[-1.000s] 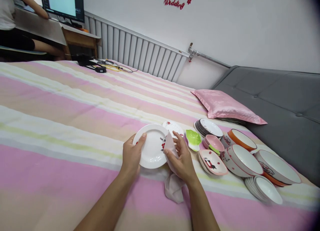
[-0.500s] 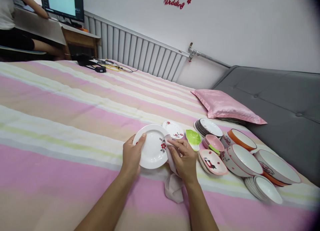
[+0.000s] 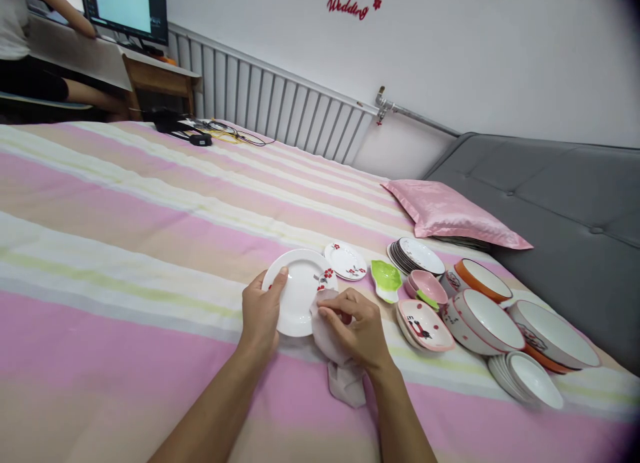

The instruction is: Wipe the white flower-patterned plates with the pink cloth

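Note:
My left hand (image 3: 261,311) grips the left edge of a round white plate (image 3: 299,291) with red flowers, its thumb lying on the upper face. Pinched in my right hand (image 3: 356,323) is a pale cloth (image 3: 327,333), which rests against the plate's lower right rim and hangs down toward the bed. Just beyond the held plate lies a smaller-looking white plate (image 3: 345,259) with red flowers. To the right of it sits a green leaf-shaped dish (image 3: 385,278). Pink bowls (image 3: 429,286) and a square patterned bowl (image 3: 427,324) stand right of my right hand.
Farther right are a stack of plates (image 3: 421,255), several large bowls (image 3: 493,318) and small white bowls (image 3: 535,379). A pink pillow (image 3: 455,213) leans near the grey headboard (image 3: 560,196). Cables (image 3: 237,135) lie at the bed's far edge; a person (image 3: 15,29) sits at a desk.
My right hand and the cloth have slid left and slightly down along the plate's rim, uncovering the red flowers at the upper right. The plate has shifted a little left.

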Available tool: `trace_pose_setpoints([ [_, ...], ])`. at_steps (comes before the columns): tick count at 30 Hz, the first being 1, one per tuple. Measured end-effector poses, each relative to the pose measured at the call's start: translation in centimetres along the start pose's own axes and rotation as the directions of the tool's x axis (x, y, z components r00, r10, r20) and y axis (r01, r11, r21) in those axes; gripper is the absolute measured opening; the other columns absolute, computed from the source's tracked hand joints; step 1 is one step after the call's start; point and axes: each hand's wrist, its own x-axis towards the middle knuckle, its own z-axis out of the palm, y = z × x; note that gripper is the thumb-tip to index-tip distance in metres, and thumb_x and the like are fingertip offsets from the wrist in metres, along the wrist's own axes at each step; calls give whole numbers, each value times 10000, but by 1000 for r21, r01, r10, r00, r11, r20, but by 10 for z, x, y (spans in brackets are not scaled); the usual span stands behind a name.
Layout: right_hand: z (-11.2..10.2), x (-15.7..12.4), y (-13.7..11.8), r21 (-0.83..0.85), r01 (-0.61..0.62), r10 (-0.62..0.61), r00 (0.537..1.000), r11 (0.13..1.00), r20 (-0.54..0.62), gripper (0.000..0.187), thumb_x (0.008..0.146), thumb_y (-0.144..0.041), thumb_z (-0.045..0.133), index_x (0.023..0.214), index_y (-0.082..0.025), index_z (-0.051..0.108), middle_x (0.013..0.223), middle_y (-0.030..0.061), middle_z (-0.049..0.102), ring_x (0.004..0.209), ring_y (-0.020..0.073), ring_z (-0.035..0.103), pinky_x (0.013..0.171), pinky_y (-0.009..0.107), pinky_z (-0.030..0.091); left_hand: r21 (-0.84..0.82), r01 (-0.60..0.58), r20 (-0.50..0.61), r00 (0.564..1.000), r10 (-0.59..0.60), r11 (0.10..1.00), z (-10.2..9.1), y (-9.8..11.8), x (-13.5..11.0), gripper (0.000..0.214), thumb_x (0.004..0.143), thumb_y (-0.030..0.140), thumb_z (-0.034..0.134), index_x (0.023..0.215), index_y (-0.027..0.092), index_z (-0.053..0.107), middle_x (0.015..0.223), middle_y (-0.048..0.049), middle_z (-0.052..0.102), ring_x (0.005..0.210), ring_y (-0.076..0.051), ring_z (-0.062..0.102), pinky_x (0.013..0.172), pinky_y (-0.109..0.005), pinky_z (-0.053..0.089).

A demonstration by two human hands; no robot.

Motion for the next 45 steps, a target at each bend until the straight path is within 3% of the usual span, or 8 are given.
trace_pose_setpoints([
  [6,4,2,4,11,9,-8,999,1000,-31,153,799,-226,564,888,-245,687,745,25,588,626,119,536,557,243,446,80,-17,47,999,13,997,0,1,-2,405,641,444,671,911,144,643,708,-38,658,643,-180,597,580,-283,478],
  [11,3,4,4,-21,70,-73,984,997,-160,146,809,-189,557,885,-235,673,811,35,609,780,145,583,693,275,489,198,-53,135,991,26,979,-2,-2,-2,368,661,460,647,858,151,650,733,-37,647,658,-177,591,565,-255,458],
  [20,2,4,5,-144,82,-123,944,986,-306,189,817,-207,543,964,-254,650,931,54,599,864,171,584,730,317,511,228,-9,252,967,-50,974,0,-3,-4,403,657,482,637,876,145,660,739,-51,658,642,-192,604,561,-262,450],
  [26,1,4,4,-171,69,-112,960,983,-258,180,826,-220,522,930,-255,664,896,52,616,856,172,584,751,327,502,180,6,193,980,-41,984,0,-4,-5,361,617,453,681,821,155,672,742,-38,668,636,-176,590,562,-249,446],
  [35,3,2,0,-42,-11,7,997,999,-83,143,808,-236,552,899,-246,662,821,33,616,650,123,553,570,254,475,33,-6,52,999,4,999,2,-1,-5,394,628,434,684,892,144,646,687,-28,659,612,-172,595,556,-270,473],
  [41,6,3,-6,95,1,-4,1000,995,28,143,798,-229,565,887,-246,676,793,35,611,717,140,577,596,259,485,-117,-36,-72,997,28,992,1,-5,0,420,612,405,702,937,146,643,739,-40,677,659,-175,624,640,-301,496],
  [45,8,3,-8,159,10,-17,999,987,44,135,789,-230,580,871,-250,685,805,39,609,744,147,582,611,268,499,-168,-21,-127,992,-1,986,-1,-8,2,368,619,390,701,892,150,643,752,-39,680,673,-171,634,680,-313,506],
])
